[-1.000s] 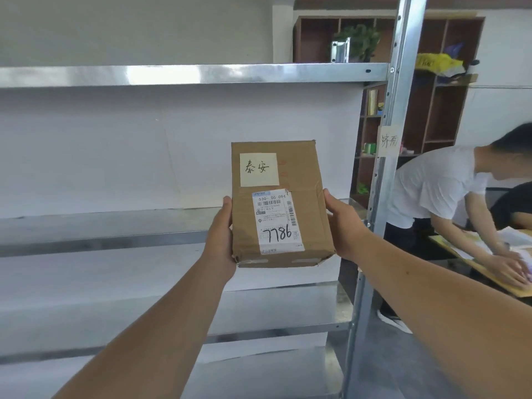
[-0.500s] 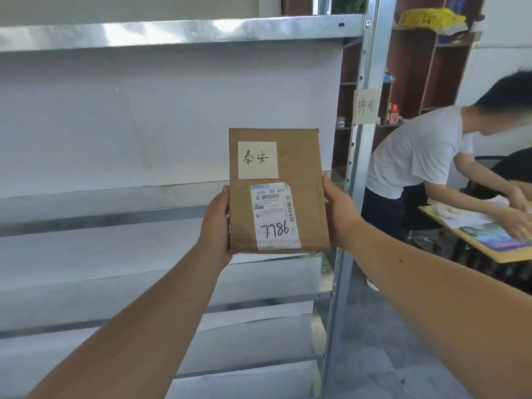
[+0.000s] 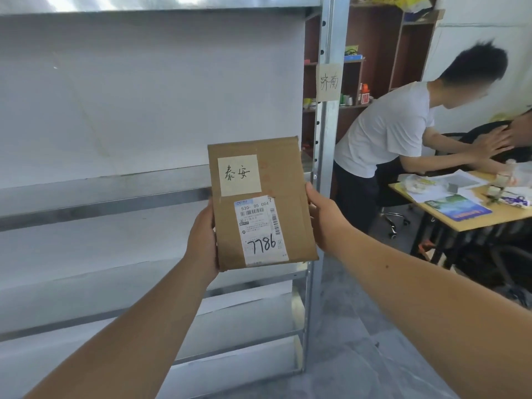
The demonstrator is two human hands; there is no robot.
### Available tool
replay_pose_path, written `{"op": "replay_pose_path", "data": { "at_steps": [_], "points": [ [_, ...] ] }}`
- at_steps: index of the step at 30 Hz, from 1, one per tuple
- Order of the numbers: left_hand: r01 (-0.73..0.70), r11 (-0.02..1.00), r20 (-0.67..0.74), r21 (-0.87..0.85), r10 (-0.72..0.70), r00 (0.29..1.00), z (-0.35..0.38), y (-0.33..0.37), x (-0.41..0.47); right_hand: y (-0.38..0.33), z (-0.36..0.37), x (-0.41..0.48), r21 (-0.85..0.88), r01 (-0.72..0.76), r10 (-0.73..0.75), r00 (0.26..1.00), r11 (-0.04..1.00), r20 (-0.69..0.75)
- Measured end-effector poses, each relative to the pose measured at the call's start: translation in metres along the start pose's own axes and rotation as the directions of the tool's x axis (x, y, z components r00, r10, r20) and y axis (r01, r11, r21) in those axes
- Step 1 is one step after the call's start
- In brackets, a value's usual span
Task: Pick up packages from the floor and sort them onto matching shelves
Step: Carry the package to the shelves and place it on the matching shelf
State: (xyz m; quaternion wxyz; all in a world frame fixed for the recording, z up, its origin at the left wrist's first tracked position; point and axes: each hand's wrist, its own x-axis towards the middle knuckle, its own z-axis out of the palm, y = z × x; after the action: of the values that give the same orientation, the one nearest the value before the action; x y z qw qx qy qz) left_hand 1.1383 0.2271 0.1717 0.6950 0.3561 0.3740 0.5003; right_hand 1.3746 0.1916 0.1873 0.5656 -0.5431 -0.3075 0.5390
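A brown cardboard package (image 3: 290,191) is held upright in front of me, between both hands. It carries a pale handwritten note reading 泰安 and a white shipping label marked 7786. My left hand (image 3: 203,240) grips its left edge and my right hand (image 3: 325,220) grips its right edge. Behind it stands a metal shelf rack (image 3: 115,197) with bare silver shelves. A paper tag (image 3: 329,82) reading 济南 hangs on the rack's right post.
The rack's right post (image 3: 328,139) rises just behind the package. To the right a person in a white shirt (image 3: 397,125) leans over a wooden desk (image 3: 466,217) covered with papers. A brown cabinet (image 3: 383,53) stands against the far wall. Grey floor (image 3: 359,341) lies below right.
The view has tilted down and turned right, so the top shelf has left the frame. The package sits lower in view, still held between both hands. The person at the desk has shifted.
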Motion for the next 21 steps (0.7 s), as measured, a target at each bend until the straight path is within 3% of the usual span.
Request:
{"op": "replay_pose_path", "data": {
  "at_steps": [21],
  "points": [
    [0.218,0.973,-0.197,0.073,-0.201,0.96,-0.043,-0.098,-0.036,0.124,-0.032,-0.003,0.08,-0.276,0.27,0.96,0.958,0.071]
  ]
}}
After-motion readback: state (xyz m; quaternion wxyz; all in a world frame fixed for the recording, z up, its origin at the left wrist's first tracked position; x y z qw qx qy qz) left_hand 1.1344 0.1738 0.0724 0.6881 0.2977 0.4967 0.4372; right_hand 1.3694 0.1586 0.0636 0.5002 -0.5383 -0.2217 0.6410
